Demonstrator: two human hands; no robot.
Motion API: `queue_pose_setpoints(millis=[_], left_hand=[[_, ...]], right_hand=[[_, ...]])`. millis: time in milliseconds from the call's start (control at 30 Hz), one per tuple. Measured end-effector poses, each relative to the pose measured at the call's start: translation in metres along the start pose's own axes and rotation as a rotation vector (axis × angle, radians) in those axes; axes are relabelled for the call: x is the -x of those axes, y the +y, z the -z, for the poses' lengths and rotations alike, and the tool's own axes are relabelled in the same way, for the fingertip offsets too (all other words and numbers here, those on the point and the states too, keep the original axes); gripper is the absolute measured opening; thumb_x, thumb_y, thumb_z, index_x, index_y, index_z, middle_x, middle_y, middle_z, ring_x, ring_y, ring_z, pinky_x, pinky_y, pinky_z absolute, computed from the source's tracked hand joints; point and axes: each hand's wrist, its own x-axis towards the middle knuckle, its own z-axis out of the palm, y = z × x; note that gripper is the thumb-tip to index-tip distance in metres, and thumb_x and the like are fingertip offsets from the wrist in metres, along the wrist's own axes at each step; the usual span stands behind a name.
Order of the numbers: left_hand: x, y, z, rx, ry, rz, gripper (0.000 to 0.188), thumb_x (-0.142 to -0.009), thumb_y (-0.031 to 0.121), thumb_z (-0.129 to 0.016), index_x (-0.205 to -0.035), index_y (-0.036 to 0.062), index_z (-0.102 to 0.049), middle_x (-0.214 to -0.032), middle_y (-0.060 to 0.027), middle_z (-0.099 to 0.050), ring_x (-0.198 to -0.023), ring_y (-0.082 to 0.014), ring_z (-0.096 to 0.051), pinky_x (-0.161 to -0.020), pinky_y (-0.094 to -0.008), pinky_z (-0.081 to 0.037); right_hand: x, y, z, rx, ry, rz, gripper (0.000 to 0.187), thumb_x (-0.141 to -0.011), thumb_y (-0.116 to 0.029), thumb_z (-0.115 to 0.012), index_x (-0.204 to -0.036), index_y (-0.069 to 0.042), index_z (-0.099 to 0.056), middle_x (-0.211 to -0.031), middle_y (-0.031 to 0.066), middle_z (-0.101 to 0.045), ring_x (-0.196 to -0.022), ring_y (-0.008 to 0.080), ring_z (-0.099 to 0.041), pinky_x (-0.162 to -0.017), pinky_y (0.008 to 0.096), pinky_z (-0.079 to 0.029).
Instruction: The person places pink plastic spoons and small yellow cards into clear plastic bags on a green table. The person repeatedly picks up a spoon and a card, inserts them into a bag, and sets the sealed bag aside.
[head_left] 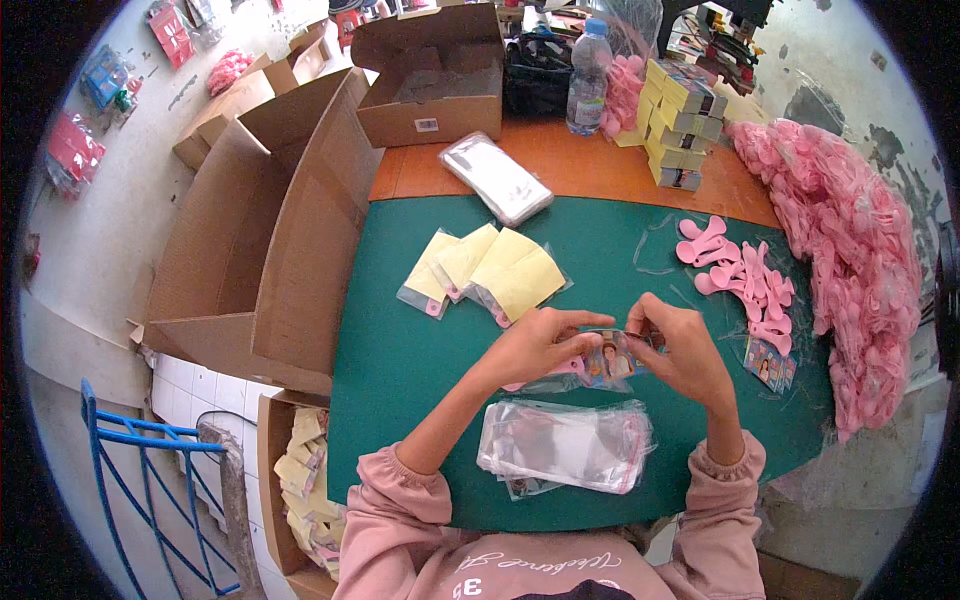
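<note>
My left hand (540, 345) and my right hand (682, 345) meet over the green table mat, pinching a small clear plastic bag between them. A colourful printed card (614, 362) shows in the bag, and a pink plastic piece (566, 369) lies at its left end, partly covered by my left hand. Just below my hands rests a stack of clear bags (560, 445). Several filled bags with pale yellow backs (515, 272) lie fanned out beyond my left hand. Right of my right hand are loose pink spoons (745, 275) and a few printed cards (766, 364).
A large open carton (310, 230) stands along the left edge, with a smaller box (430, 110) behind. At the back are a bag pack (497, 180), a water bottle (588, 85) and stacked cards (680, 125). Wrapped pink spoons (850, 270) heap at right. Low left, a carton (275, 480) holds filled bags.
</note>
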Motion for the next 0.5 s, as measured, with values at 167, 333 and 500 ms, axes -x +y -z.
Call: queue_pose_setpoints(millis=[167,333,500], left_hand=[[0.001,0.004,0.010,0.038,-0.060,0.044,0.034,-0.085,0.024,-0.054,-0.115,0.0067,-0.054,-0.074,-0.0110,-0.063,-0.062,-0.0100,-0.054,-0.058,-0.0276,-0.045],[-0.001,-0.008,-0.003,0.111,-0.111,-0.077,0.042,-0.085,0.026,-0.054,-0.121,0.0063,-0.046,-0.070,-0.0104,-0.062,-0.062,-0.0106,-0.055,-0.059,-0.0266,-0.044],[0.002,-0.004,0.005,-0.161,-0.104,0.073,0.062,-0.087,0.025,-0.053,-0.136,0.0072,-0.019,-0.086,-0.0065,-0.062,-0.075,-0.0083,-0.054,-0.064,-0.0239,-0.044]], right_hand=[[-0.003,0.011,0.001,-0.182,-0.005,-0.057,0.017,-0.070,0.000,-0.063,-0.075,0.002,-0.047,-0.064,0.0071,-0.050,-0.058,0.0101,-0.051,-0.054,0.0237,-0.044],[-0.006,0.011,-0.019,-0.066,-0.147,0.104,0.023,-0.068,-0.008,-0.067,-0.079,0.000,-0.048,-0.067,0.0126,-0.053,-0.061,0.0231,-0.053,-0.057,0.0312,-0.043],[-0.006,0.026,-0.023,-0.205,-0.148,-0.001,0.020,-0.066,-0.009,-0.068,-0.073,-0.001,-0.051,-0.059,0.0081,-0.051,-0.054,0.0171,-0.051,-0.053,0.0291,-0.042]])
